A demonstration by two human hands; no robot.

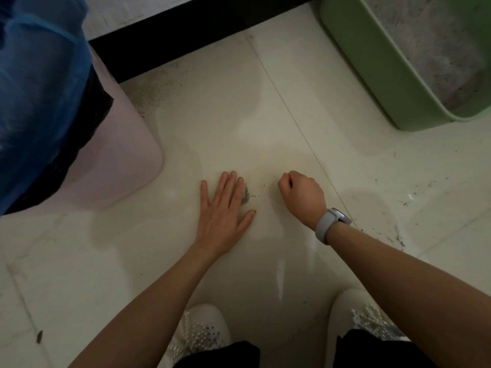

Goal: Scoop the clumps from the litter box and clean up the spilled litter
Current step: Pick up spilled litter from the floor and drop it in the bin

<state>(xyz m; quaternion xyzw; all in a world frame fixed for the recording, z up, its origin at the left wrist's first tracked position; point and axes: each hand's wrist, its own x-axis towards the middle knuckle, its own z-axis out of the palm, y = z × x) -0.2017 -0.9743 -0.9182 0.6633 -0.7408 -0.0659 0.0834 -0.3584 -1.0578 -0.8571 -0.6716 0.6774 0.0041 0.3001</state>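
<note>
I am seeing the left hand (221, 208) lying flat, fingers spread wide, on the pale tiled floor (239, 115), its forefinger edge touching a small dark smear of spilled grey litter (246, 195). The right hand (301, 193) is curling into a tight fist just beside that smear; whether it is holding anything I cannot tell. The green plastic litter box (372, 67) is sitting well beyond the right hand.
</note>
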